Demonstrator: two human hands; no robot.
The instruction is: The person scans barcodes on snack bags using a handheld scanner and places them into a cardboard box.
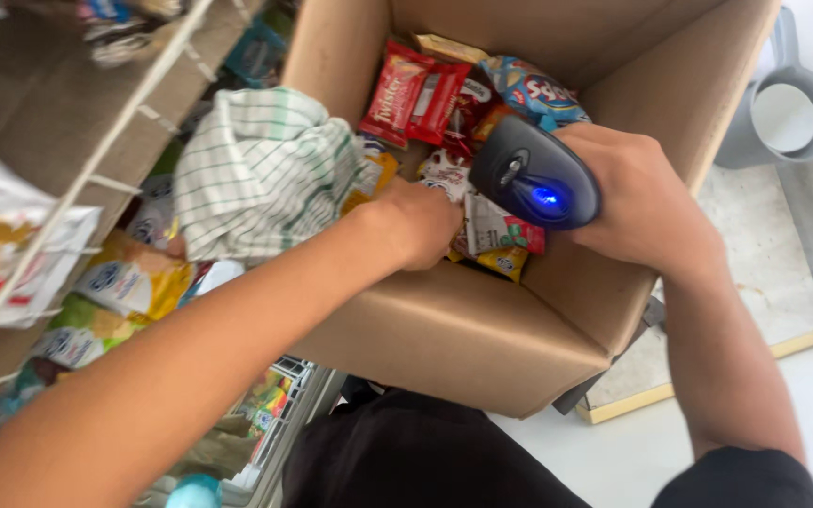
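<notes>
Fingers of the right hand (646, 202) are wrapped tight round the grip of a black handheld barcode scanner (534, 172), its blue light glowing on top and its head aimed down into the cardboard box (463, 329). Fingers of the left hand (421, 223) are curled down into the box among the packets; they seem closed on a small white-and-red snack packet (496, 226) just under the scanner, though the grip itself is hidden by the knuckles, so I cannot tell for certain.

Inside the box, beyond the scanner, lie red snack wrappers (416, 94) and a blue crisp bag (534, 89), loosely heaped. A green-checked cloth (261, 169) hangs over the box's left wall. Left of the box, a shelf (21, 122) carries more snack bags, with yellow packets (129, 277) below it. Right of the box, a grey plastic jug (788, 108) sits on the floor.

By my reading, the step in hand is scanning: one packet is being lifted or turned to the scanner. What comes next would call for the packet's barcode to face the scanner head squarely, free of the neighbouring wrappers, with the scanner held steady close above it.
</notes>
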